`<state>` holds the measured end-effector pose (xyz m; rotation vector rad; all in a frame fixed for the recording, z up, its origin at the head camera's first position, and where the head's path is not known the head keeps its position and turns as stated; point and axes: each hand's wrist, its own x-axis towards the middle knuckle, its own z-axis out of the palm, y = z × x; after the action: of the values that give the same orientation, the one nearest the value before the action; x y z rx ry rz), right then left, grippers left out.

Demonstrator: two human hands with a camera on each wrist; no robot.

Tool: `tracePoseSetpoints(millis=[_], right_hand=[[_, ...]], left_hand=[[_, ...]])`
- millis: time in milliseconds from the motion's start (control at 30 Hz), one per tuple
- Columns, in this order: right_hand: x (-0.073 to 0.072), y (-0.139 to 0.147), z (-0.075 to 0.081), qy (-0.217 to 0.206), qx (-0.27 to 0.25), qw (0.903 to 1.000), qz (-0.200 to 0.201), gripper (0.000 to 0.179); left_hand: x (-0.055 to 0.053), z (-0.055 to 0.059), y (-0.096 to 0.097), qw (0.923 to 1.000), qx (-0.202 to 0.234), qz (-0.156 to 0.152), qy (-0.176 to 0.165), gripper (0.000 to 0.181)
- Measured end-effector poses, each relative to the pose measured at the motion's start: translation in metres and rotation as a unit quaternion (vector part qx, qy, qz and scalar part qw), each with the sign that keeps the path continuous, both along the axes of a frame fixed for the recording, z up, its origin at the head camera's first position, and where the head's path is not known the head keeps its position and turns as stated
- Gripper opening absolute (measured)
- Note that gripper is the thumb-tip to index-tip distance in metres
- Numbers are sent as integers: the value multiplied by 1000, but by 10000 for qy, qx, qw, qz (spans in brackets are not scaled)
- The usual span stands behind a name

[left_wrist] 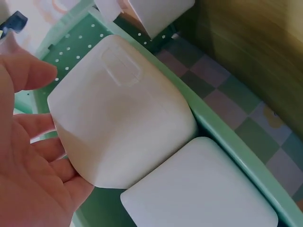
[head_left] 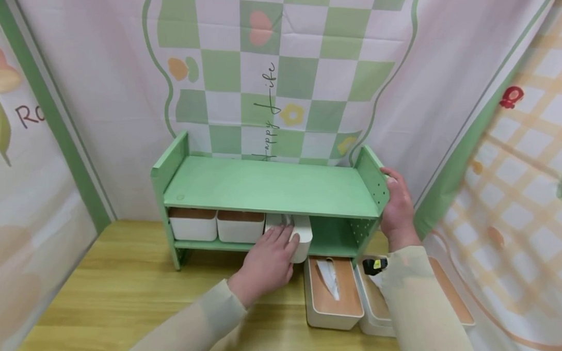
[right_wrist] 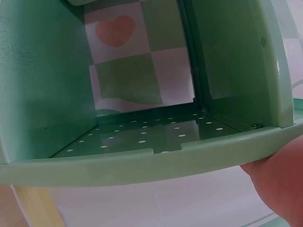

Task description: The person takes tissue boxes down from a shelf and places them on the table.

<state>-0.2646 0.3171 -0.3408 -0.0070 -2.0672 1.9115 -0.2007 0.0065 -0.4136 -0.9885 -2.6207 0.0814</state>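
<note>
A white box point(head_left: 303, 233) sits in the lower tier of a green shelf point(head_left: 271, 185), its near end jutting out past the shelf's front edge. The left hand point(head_left: 266, 265) lies against it, fingers extended and laid on the box rather than wrapped round it; the left wrist view shows the thumb held apart from the box. The right hand point(head_left: 399, 213) grips the upper part of the shelf's right side panel point(head_left: 372, 178), which is pierced with small holes. The two hands are well apart.

The shelf stands toward the back edge of a wooden worktop point(head_left: 119, 288). To the left of the held-against box, two more boxes with brown tops, a left one point(head_left: 193, 228) and a middle one point(head_left: 240, 230), stand side by side in the same tier.

In front of the shelf's right end, toward the right side of the worktop, rests a brown-topped box point(head_left: 335, 322) with a white, blade-shaped patch on its top. Just beside it is another box point(head_left: 378, 329), partly hidden by the right sleeve point(head_left: 425, 309). A checked green-and-white curtain point(head_left: 215, 70) hangs behind the worktop's back edge.
</note>
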Motion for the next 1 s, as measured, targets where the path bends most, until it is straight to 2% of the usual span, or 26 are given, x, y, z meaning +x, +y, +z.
tracePoseSetpoints(millis=[167, 200, 267, 300, 333, 367, 400, 467, 533, 600, 667, 733, 800, 833, 900, 967, 1000], right_hand=[[0, 0, 0, 50, -104, 9999, 43, 49], [0, 0, 0, 77, -142, 9999, 62, 49], [0, 0, -1, 103, -189, 9997, 93, 48], [0, 0, -1, 106, -193, 9997, 95, 48], [0, 0, -1, 102, -194, 9997, 102, 48], [0, 0, -1, 89, -177, 9998, 95, 48], [0, 0, -1, 75, -164, 9998, 94, 48], [0, -1, -1, 47, -140, 9999, 77, 48], [1, -1, -1, 46, -148, 9999, 51, 48], [1, -1, 0, 48, -146, 9999, 34, 48], [1, -1, 0, 65, -158, 9999, 28, 48], [1, -1, 0, 75, -143, 9999, 33, 48], [0, -1, -1, 106, -176, 9998, 59, 47], [0, -1, -1, 121, -201, 9997, 72, 47], [-1, -1, -1, 154, -174, 9997, 52, 47], [-1, -1, -2, 188, -183, 9996, 48, 47], [-1, -1, -2, 204, -177, 9996, 47, 47]], left_hand=[[2, 0, -2, 9998, 173, -83, -77, 63], [2, -1, -3, 9993, 331, -131, -86, 63], [1, -6, -7, 9953, 928, -254, -116, 64], [1, -9, -9, 9905, 1336, -317, -124, 63], [1, -13, -11, 9823, 1829, -374, -172, 62], [1, -17, -13, 9706, 2359, -424, -218, 61], [2, -21, -15, 9547, 2925, -445, -328, 60], [3, -26, -19, 9135, 3999, -355, -661, 55], [5, -29, -23, 8627, 4932, -73, -1113, 52], [5, -31, -26, 8107, 5610, 367, -1630, 49], [3, -33, -29, 7620, 6039, 862, -2174, 50], [0, -34, -33, 7269, 6164, 1326, -2721, 57], [-2, -34, -35, 6852, 6216, 1589, -3447, 70], [-3, -34, -37, 6600, 6249, 1608, -3849, 78], [-5, -34, -38, 6031, 6322, 1566, -4605, 90], [-6, -34, -37, 5333, 6488, 1444, -5232, 97], [-7, -33, -36, 5025, 6571, 1387, -5444, 100]])
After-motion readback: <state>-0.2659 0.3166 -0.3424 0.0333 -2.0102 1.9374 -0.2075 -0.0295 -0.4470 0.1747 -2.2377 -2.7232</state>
